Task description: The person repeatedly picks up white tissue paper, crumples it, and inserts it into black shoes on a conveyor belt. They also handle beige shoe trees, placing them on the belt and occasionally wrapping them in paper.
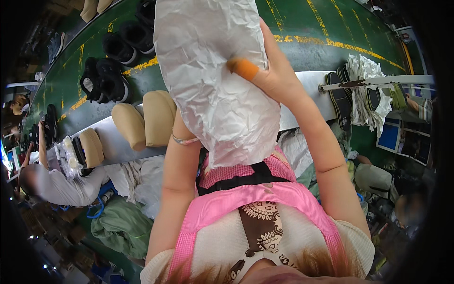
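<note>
A large sheet of crumpled white tissue paper point(217, 94) is held up in front of me, reaching from the top edge of the head view down to my apron. My right hand point(274, 78) grips its right edge. The thumb, wearing an orange finger cover point(246, 69), presses on the near face, while the other fingers are hidden behind. My left forearm point(178, 163), with a thin band at the wrist, passes behind the sheet's left side. The paper hides my left hand and its fingers.
Tan foam shoe forms point(160, 118) stand on the metal bench point(111, 151) to the left. Beyond them, black shoes point(118, 47) line a conveyor. Right of me are dark insoles point(341, 102) and a stack of white paper point(366, 90) by a metal rail point(378, 81). A co-worker point(71, 184) sits left.
</note>
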A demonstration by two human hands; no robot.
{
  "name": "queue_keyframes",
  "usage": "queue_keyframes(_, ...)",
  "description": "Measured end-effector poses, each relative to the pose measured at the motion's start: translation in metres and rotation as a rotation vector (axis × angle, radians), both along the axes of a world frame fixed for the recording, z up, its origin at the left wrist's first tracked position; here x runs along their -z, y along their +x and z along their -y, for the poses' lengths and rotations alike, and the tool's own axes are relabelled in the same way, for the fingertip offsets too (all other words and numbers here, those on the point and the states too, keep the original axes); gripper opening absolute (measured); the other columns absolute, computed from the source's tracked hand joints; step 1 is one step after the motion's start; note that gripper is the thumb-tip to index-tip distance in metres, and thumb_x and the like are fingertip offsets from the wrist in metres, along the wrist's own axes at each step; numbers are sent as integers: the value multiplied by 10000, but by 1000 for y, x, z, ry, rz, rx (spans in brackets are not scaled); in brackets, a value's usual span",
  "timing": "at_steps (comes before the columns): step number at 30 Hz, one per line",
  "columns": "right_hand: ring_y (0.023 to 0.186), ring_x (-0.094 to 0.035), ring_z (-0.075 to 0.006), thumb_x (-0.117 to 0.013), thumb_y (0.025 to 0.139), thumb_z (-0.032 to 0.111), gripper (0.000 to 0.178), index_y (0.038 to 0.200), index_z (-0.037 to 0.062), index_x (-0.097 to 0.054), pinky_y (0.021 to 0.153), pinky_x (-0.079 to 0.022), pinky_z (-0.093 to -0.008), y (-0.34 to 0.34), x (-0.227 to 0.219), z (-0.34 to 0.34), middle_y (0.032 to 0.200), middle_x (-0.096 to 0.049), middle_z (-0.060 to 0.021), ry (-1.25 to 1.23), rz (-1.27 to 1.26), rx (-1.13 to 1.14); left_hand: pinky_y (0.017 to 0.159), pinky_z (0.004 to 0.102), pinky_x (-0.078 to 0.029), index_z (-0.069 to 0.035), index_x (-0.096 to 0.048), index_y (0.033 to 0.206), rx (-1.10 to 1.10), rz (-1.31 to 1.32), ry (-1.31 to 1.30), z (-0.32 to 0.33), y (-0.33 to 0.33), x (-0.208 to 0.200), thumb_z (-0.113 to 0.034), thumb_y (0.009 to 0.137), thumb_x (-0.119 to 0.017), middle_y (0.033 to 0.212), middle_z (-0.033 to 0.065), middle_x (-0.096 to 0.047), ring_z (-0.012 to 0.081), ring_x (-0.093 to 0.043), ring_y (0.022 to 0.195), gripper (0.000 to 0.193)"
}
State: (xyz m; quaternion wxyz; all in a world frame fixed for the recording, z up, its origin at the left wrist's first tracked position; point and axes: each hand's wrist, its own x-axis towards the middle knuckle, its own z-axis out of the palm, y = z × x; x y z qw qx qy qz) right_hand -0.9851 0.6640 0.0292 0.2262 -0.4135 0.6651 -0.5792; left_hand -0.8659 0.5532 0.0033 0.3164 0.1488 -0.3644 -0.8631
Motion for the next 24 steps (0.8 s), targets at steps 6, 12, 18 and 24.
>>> queue_keyframes(6,1208,-529,-244,-805,740,332,921,1430,-42,-322,1015,-406,-327,-13,6,-2,1313,-537,-189,126,-140,295,839,273,-510,-52,-616,1185,-294,323,-502,64,20,-6,-288,994,-557,1120,67,-671,138,-630,999,310)
queue_keyframes(12,1259,-413,-427,-780,694,360,963,1416,-64,-305,1084,-332,-442,9,9,25,1335,-427,-300,44,-452,438,969,342,-455,-32,-471,1348,-81,352,-409,1,5,-8,-481,1003,-435,1248,70,-594,192,-579,1107,567)
queue_keyframes(18,1195,-483,-274,-782,774,346,866,1417,-28,-338,1013,-390,-354,14,7,18,1303,-506,-182,-192,193,-79,1071,395,-400,-106,-345,1458,-219,67,-65,-11,-5,-35,-630,969,-362,1412,71,-473,233,-499,1248,716)
queue_keyframes(24,986,-633,-97,-644,942,224,341,1173,-20,-587,856,-519,-259,14,24,5,1096,-663,-63,-328,925,-289,1070,377,-416,-104,-392,1435,-110,78,71,-7,10,-26,-567,935,-524,1402,60,-500,227,-506,1256,694)
